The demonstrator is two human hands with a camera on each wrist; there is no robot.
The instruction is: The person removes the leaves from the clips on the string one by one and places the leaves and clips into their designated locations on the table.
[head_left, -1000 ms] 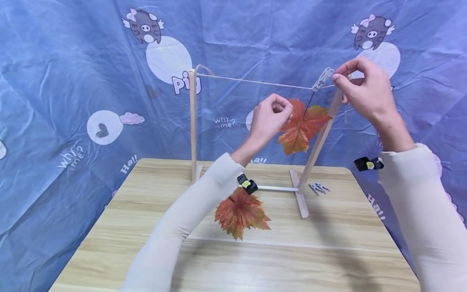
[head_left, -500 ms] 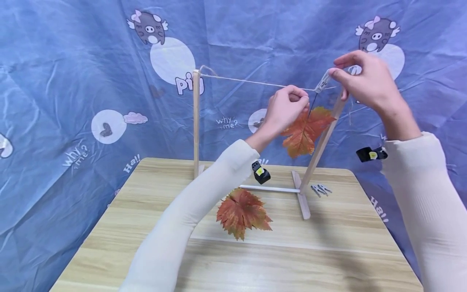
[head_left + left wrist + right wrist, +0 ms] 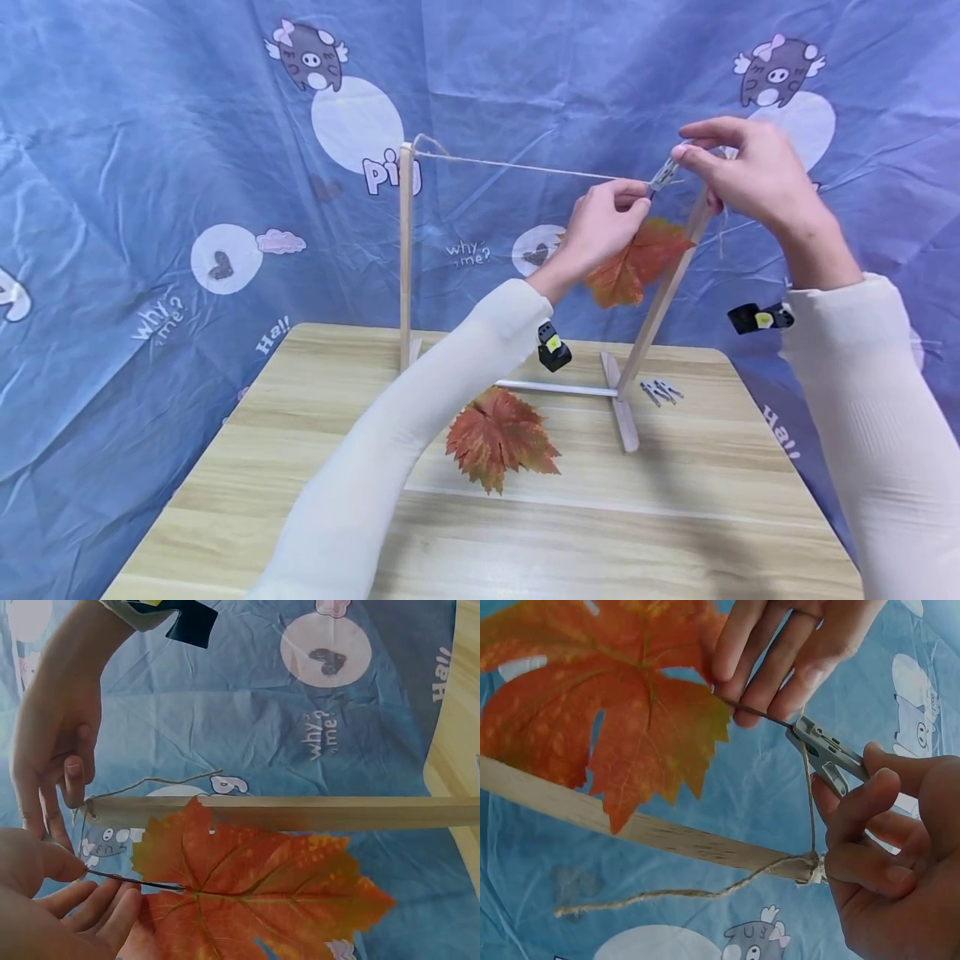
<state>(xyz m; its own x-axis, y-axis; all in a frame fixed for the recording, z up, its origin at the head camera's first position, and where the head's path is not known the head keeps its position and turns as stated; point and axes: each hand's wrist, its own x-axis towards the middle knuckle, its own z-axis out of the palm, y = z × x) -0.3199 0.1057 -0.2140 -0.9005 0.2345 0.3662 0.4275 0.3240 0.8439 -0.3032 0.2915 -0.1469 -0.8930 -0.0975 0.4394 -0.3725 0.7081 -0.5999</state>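
By its dark stem, an orange artificial maple leaf (image 3: pixel 637 267) hangs from a grey clothespin (image 3: pixel 826 750) at the right part of a thin string (image 3: pixel 525 167). My left hand (image 3: pixel 606 221) pinches that stem between thumb and fingers, just below the clip. The handle end of the clothespin is gripped by my right hand (image 3: pixel 761 171), thumb against fingers. In the right wrist view, the clip's nose meets both the string and the stem's tip; whether its jaws are fully closed, I cannot tell.
Wooden posts (image 3: pixel 406 250) carry the string, joined low down by a white rod (image 3: pixel 558 388). A second maple leaf (image 3: pixel 498 437) lies on the wooden table (image 3: pixel 600 533). Several clothespins (image 3: pixel 662 392) lie right of the stand's foot. A blue printed cloth (image 3: pixel 187 108) hangs behind.
My left hand has moved right and up, from beside the leaf's edge to its stem near the clip. My right hand stays at the clothespin, shifting only slightly.
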